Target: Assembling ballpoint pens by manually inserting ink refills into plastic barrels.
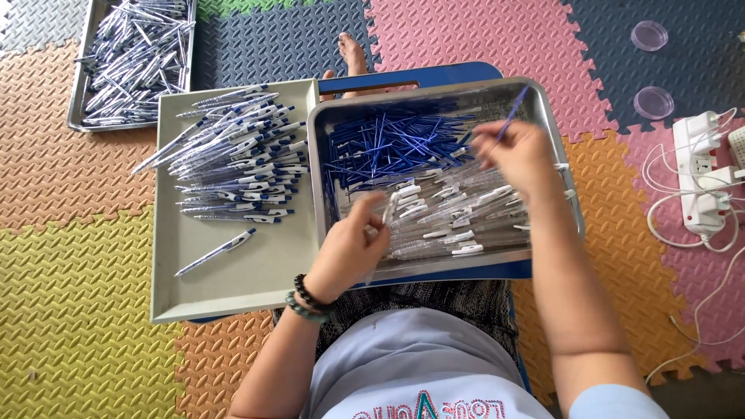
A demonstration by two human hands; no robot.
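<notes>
At about ten o'clock, a grey metal tray (80, 93) lies on the coloured foam floor mats (77, 310) and holds a dense heap of finished white-and-blue pens (136, 58). Next to it, toward the middle, a flat beige plastic tray (233, 287) carries a second pile of assembled pens with blue clips (240, 159) in its upper half — one single pen (216, 252) lies apart, lower down.

The left hand (353, 248), with dark bead bracelets at the wrist, closes around a clear pen barrel (386, 213) at the near edge of the deep steel tray (563, 167). This tray contains thin blue ink refills (388, 140) at its far side and clear barrels with white clips (458, 217) at its near side.

The right hand (516, 155), at about one o'clock, pinches one blue refill (512, 116) between the fingertips, its end pointing up and away.

I think the steel tray can slide, because it rests partly on the beige tray and partly on a blue stool (434, 77); a push from the forearm could spill the parts. Also the thin refill may bend if it meets the barrel at an angle.

At three o'clock, a white power strip with cables (698, 178) lies on the mat.
</notes>
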